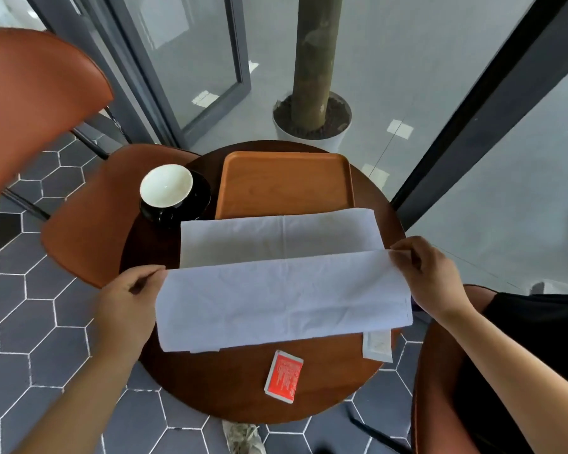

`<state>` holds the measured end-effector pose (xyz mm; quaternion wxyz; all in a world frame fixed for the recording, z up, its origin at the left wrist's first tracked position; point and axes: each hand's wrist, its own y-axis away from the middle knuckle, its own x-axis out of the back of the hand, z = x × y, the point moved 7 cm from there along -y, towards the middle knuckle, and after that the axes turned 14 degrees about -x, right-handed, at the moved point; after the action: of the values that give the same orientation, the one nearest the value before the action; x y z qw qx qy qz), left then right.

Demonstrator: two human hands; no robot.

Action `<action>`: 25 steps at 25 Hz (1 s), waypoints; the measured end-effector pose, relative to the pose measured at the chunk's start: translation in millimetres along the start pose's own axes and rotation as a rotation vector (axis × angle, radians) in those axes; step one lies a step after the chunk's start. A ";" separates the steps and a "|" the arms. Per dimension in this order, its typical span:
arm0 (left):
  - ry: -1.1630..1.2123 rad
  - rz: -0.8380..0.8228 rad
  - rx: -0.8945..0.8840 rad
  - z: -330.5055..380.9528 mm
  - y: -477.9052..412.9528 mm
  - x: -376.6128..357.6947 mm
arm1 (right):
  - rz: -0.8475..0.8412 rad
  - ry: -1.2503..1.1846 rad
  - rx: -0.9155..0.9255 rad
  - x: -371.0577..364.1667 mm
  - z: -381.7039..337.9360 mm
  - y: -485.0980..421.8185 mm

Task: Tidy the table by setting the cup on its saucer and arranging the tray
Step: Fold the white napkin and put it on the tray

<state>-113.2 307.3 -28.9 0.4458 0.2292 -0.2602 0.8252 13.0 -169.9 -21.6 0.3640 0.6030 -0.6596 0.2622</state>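
One round table (230,381) of dark polished wood, bearing one each of tray, cup, saucer and napkin, plus two sachets. Two bare hands at work.

Tray (286,188): rectangular, rounded corners, low raised rim, orange-brown wood with visible grain, long axis running left to right.

Just left of the tray, glossy black cup (166,190) with a white inside, upright, mouth up, standing on a glossy black round saucer (201,194), set off-centre towards the side away from the tray. Handle direction unclear.

On the near side of the tray, white napkin (282,299), thin and lightly creased, long axis parallel to the tray's near rim. Far strip flat, its far edge meeting that rim. Near strip lifted as a fold.

Left hand (125,296), near-left of the tray, pinching the fold's left end between thumb and fingers. Right hand (430,273), near-right of the tray, pinching the right end likewise.

Farther to the near side of the tray, red sachet (283,376), flat, oblong, white-edged. White sachet (377,347) to the tray's near right, partly under the napkin.

Beyond the tray, white round pot (336,140) holding soil and a trunk. Left of the tray, tan smooth chair seat (89,217).
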 end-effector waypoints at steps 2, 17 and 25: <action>0.010 0.007 -0.019 -4.6 -15.7 -9.1 | 0.015 0.014 -0.021 -3.4 -4.2 -11.8; -0.140 0.039 -0.137 18.5 -88.3 -67.1 | 0.031 -0.003 -0.180 -51.4 -16.0 -123.8; -0.363 -0.049 -0.189 10.8 -57.1 -72.9 | 0.082 0.057 -0.151 -54.3 -13.4 -121.8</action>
<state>-26.5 282.2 -52.3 0.4312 0.3373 -0.4070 0.7312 135.7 -143.0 -68.1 0.4159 0.5389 -0.6910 0.2434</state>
